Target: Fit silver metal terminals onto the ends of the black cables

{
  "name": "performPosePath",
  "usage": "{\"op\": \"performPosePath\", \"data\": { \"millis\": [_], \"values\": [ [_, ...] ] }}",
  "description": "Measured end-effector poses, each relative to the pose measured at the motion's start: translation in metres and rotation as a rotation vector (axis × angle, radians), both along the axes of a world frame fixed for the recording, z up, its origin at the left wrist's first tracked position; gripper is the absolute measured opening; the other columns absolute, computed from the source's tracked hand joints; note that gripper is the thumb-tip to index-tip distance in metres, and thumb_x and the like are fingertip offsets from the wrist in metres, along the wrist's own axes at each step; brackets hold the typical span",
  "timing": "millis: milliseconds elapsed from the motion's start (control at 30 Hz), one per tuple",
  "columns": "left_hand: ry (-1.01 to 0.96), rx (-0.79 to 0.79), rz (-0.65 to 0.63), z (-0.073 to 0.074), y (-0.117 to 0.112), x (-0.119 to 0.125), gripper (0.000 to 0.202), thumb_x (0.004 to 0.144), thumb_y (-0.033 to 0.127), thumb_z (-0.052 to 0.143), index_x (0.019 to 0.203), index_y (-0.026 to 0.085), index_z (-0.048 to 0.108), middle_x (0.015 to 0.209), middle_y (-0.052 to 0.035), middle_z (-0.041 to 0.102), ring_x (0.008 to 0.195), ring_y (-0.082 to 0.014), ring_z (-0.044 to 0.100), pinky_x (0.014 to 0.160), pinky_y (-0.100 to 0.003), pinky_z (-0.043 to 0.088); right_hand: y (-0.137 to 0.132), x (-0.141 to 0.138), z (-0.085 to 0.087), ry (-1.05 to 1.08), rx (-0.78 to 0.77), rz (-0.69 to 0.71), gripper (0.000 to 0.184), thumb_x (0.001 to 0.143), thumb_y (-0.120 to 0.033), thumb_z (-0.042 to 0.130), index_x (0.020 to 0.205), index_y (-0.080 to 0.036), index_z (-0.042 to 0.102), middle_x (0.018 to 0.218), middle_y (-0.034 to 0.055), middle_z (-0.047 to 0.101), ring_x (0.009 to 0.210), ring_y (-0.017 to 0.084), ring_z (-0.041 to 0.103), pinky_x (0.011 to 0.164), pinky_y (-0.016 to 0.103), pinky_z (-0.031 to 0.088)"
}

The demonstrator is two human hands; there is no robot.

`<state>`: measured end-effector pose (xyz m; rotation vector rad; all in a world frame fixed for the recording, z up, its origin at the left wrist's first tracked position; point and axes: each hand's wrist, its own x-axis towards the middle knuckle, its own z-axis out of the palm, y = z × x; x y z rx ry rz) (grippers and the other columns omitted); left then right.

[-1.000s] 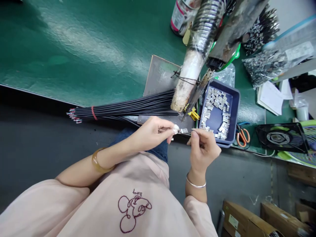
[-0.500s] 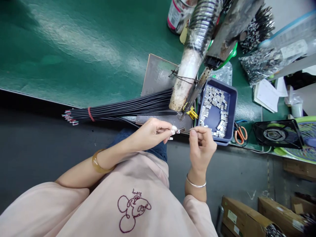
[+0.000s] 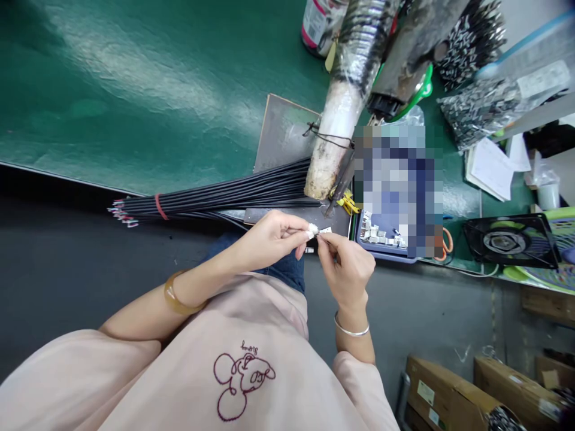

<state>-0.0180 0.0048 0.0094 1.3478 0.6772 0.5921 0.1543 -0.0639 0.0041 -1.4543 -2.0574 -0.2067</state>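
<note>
My left hand [image 3: 272, 239] is closed in a pinch on a small metal connector piece [image 3: 324, 230] at the front edge of the green bench. My right hand [image 3: 348, 272] is closed too, its fingertips meeting the same piece from the right. A bundle of black cables [image 3: 224, 197] tied with a red band lies just beyond my hands, its stripped coloured ends pointing left. A blue tray [image 3: 386, 254] with several small metal parts sits right of my hands; most of it is blurred out.
A taped tool arm [image 3: 341, 114] hangs down over a grey plate [image 3: 283, 134]. Orange-handled scissors [image 3: 445, 239], a black fan [image 3: 507, 242], papers [image 3: 492, 170], bags of metal parts [image 3: 485, 111] and a can [image 3: 317, 24] crowd the right. Cardboard boxes [image 3: 449, 395] stand on the floor.
My right hand has moved left and closer to my left hand, its fingers now pinching at the connector piece. The view shifted slightly.
</note>
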Motion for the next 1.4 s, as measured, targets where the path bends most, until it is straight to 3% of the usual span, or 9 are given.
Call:
{"op": "performPosePath", "data": {
  "millis": [200, 300, 367, 433, 567, 700, 767, 967, 1400],
  "values": [
    [0.110, 0.203, 0.070, -0.009, -0.005, 0.004, 0.028, 0.090, 0.025, 0.054, 0.065, 0.013, 0.061, 0.053, 0.0034, 0.048, 0.052, -0.0078, 0.039, 0.052, -0.021, 0.031, -0.003, 0.009, 0.014, -0.147, -0.180, -0.046, 0.011, 0.099, -0.022, 0.052, 0.091, -0.017, 0.059, 0.063, -0.0031, 0.064, 0.048, 0.008, 0.052, 0.053, 0.023, 0.035],
    [0.121, 0.201, 0.075, -0.008, -0.006, 0.004, 0.025, 0.091, 0.024, 0.052, 0.069, 0.013, 0.061, 0.053, 0.0043, 0.044, 0.051, -0.0076, 0.036, 0.051, -0.021, 0.028, -0.005, 0.022, 0.022, -0.214, -0.087, -0.170, 0.009, 0.097, -0.022, 0.056, 0.091, -0.018, 0.062, 0.062, -0.0034, 0.063, 0.047, 0.009, 0.052, 0.051, 0.025, 0.033],
    [0.090, 0.158, 0.066, -0.007, -0.005, 0.003, 0.027, 0.091, 0.023, 0.051, 0.067, 0.014, 0.058, 0.055, 0.0034, 0.046, 0.052, -0.0078, 0.039, 0.051, -0.021, 0.030, -0.007, 0.028, 0.022, -0.086, -0.016, -0.215, 0.004, 0.094, -0.022, 0.061, 0.096, -0.020, 0.063, 0.061, -0.0055, 0.061, 0.044, 0.008, 0.049, 0.049, 0.024, 0.035],
    [0.056, 0.121, 0.063, -0.005, -0.004, 0.003, 0.026, 0.091, 0.024, 0.050, 0.069, 0.014, 0.057, 0.057, 0.0028, 0.047, 0.053, -0.0081, 0.040, 0.052, -0.021, 0.032, -0.010, 0.029, 0.016, 0.140, 0.006, -0.195, 0.015, 0.092, -0.022, 0.061, 0.107, -0.022, 0.062, 0.062, -0.0067, 0.061, 0.043, 0.008, 0.050, 0.047, 0.022, 0.038],
    [0.016, 0.067, 0.077, -0.005, -0.002, 0.004, 0.022, 0.091, 0.026, 0.051, 0.079, 0.012, 0.061, 0.060, 0.0034, 0.044, 0.053, -0.0076, 0.037, 0.049, -0.020, 0.029, -0.010, 0.018, 0.000, 0.446, 0.047, -0.165, 0.024, 0.093, -0.015, 0.056, 0.116, -0.024, 0.057, 0.083, -0.0027, 0.074, 0.056, 0.010, 0.068, 0.052, 0.022, 0.052],
    [0.009, 0.056, 0.101, -0.006, -0.002, 0.005, 0.021, 0.090, 0.028, 0.055, 0.083, 0.011, 0.065, 0.062, 0.0035, 0.042, 0.054, -0.0065, 0.033, 0.048, -0.020, 0.027, -0.003, 0.007, -0.005, 0.425, 0.009, -0.084, 0.013, 0.089, -0.012, 0.063, 0.097, -0.022, 0.062, 0.100, 0.0027, 0.077, 0.092, 0.017, 0.076, 0.079, 0.031, 0.063],
    [0.028, 0.054, 0.140, -0.006, -0.003, 0.006, 0.019, 0.087, 0.027, 0.061, 0.082, 0.010, 0.066, 0.059, 0.0047, 0.040, 0.052, -0.0056, 0.031, 0.047, -0.019, 0.025, 0.001, 0.003, -0.006, 0.462, -0.051, -0.036, 0.009, 0.088, -0.013, 0.064, 0.093, -0.021, 0.063, 0.105, 0.0054, 0.077, 0.100, 0.018, 0.075, 0.081, 0.032, 0.063],
    [-0.014, -0.026, 0.244, -0.004, -0.004, 0.013, 0.016, 0.086, 0.026, 0.061, 0.078, 0.012, 0.063, 0.064, 0.0016, 0.052, 0.053, -0.0060, 0.045, 0.050, -0.017, 0.038, 0.002, -0.005, -0.013, 0.530, -0.085, -0.106, 0.004, 0.089, -0.017, 0.063, 0.088, -0.020, 0.062, 0.108, 0.0074, 0.077, 0.100, 0.018, 0.075, 0.076, 0.030, 0.063],
    [-0.046, -0.079, 0.289, -0.002, 0.001, 0.022, 0.012, 0.083, 0.022, 0.060, 0.075, 0.013, 0.062, 0.061, 0.0031, 0.050, 0.051, -0.0052, 0.042, 0.048, -0.018, 0.033, 0.014, -0.005, -0.006, 0.493, -0.003, -0.064, 0.011, 0.087, -0.012, 0.064, 0.091, -0.021, 0.064, 0.107, 0.0050, 0.077, 0.100, 0.018, 0.075, 0.082, 0.032, 0.063]
  ]
}}
